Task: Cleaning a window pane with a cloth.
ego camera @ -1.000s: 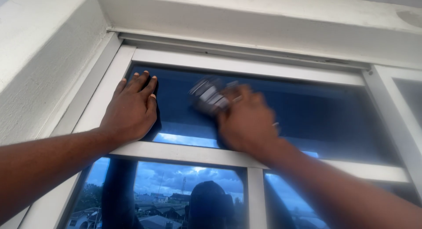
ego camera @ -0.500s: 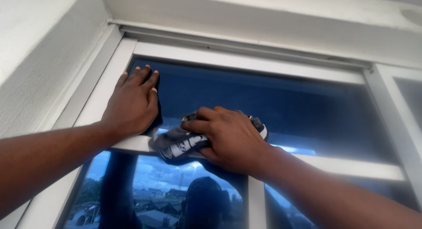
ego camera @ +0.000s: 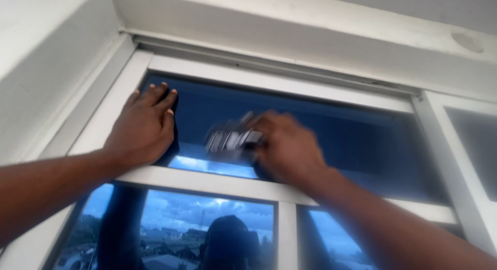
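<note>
Left hand (ego camera: 142, 126): flat, fingers spread, pressed on upper pane (ego camera: 362, 140), centre left.
Right hand (ego camera: 287, 146): blurred, gripping cloth (ego camera: 230, 139) against glass, centre.

The left hand (ego camera: 142, 126) lies flat, fingers spread upward, at the left edge of the dark upper pane (ego camera: 362, 140), partly on the white window frame (ego camera: 259, 81). The right hand (ego camera: 287, 148), blurred, sits near the middle of the frame and presses a grey striped cloth (ego camera: 230, 139) against the glass just to its left. Below them runs a white crossbar (ego camera: 207, 184). The lower panes (ego camera: 207, 223), at the bottom of the frame, reflect blue sky, clouds and a dark head shape. A white wall (ego camera: 46, 68) fills the upper left.
</note>
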